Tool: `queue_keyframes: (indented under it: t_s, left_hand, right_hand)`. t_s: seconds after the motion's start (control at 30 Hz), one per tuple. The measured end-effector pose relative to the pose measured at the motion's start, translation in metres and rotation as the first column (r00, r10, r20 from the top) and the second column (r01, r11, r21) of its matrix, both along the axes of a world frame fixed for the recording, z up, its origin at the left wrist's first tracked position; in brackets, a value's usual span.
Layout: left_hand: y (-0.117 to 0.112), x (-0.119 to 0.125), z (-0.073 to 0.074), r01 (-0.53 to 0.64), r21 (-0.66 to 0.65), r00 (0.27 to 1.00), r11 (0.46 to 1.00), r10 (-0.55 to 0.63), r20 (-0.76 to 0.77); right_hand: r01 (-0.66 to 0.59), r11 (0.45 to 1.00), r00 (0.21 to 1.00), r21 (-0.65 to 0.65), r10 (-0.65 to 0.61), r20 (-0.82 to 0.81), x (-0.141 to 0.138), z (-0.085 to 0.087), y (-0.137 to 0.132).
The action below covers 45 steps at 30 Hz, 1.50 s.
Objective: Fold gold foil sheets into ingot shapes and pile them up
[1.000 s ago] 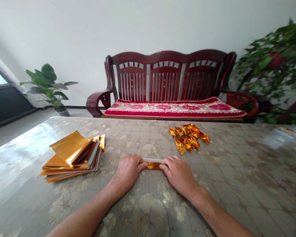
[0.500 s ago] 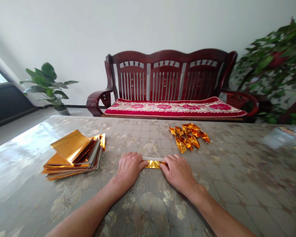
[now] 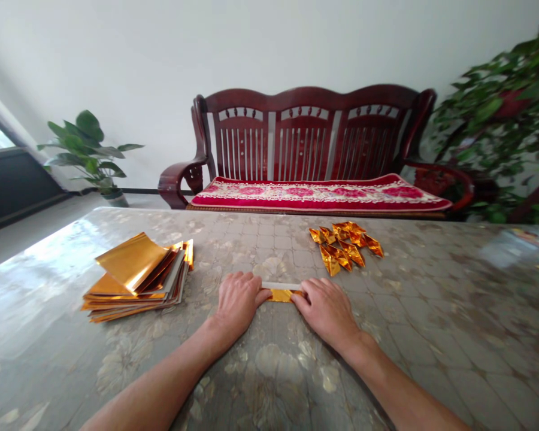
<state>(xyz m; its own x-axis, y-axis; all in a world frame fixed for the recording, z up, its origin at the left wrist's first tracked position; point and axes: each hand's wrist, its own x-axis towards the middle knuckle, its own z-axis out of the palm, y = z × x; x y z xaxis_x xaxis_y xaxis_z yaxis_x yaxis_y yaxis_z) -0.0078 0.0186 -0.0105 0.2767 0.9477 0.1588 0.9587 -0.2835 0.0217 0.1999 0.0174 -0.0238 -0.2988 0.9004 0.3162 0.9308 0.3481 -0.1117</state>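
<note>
Both forearms come in from the near edge of the tabletop (image 3: 269, 371) and angle toward each other, wrists low, with the 2 hands palm down near the table's middle. The left hand (image 3: 239, 302) and right hand (image 3: 326, 309) sit just apart, their fingers curled inward and aimed at each other. Between them lies a narrow gold foil strip (image 3: 284, 294), its long axis running left to right, roughly parallel to the near edge. A pale silvery band (image 3: 281, 286) runs along its far side (likely the foil's paper back or a folded layer, though the fold is hard to read from here). Each hand holds 1 end of the strip down against the table in a narrow grip, with the fingertips (image 3: 266, 294) of the left hand touching the left end.

Toward the left edge, well beside the left hand, sits a loose stack of gold foil sheets (image 3: 135, 278), its top sheet curling upward. Nearer the far edge, beyond the right hand, lies a small heap of folded gold foil pieces (image 3: 344, 246), pointed and triangular. Past the far edge stands a dark red wooden bench (image 3: 303, 140) with a red floral cushion (image 3: 317, 195), flanked by a broad-leaved plant (image 3: 87, 152) and a bushy leafy plant (image 3: 494, 114).
</note>
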Motion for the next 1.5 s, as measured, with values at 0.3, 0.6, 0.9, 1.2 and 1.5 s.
queue_keyframes:
  t_s: [0.3,0.6,0.9,1.2,1.5]
  left_hand:
    - [-0.005,0.0,-0.006,0.098,0.138,0.977,0.986,-0.122,0.174]
    - [-0.014,0.003,-0.01,0.36,0.031,0.932,0.933,-0.361,0.041]
    - [-0.036,0.014,0.006,0.366,-0.078,0.911,0.927,-0.374,-0.173]
    - [-0.037,0.006,0.011,0.27,-0.115,0.93,0.956,-0.29,-0.228]
    - [-0.01,0.014,0.004,0.316,0.009,0.925,0.949,-0.306,-0.224]
  right_hand:
    - [-0.033,0.999,0.989,0.036,0.038,-0.145,0.003,-0.003,0.001]
    - [-0.316,0.942,0.948,0.111,0.318,-0.001,0.002,-0.001,-0.006]
    - [-0.396,0.915,0.917,0.074,0.39,0.082,0.004,0.003,-0.012]
    - [-0.309,0.944,0.948,0.115,0.315,-0.044,0.022,-0.003,-0.017]
    - [-0.26,0.961,0.965,0.099,0.253,0.071,0.005,0.0,-0.005]
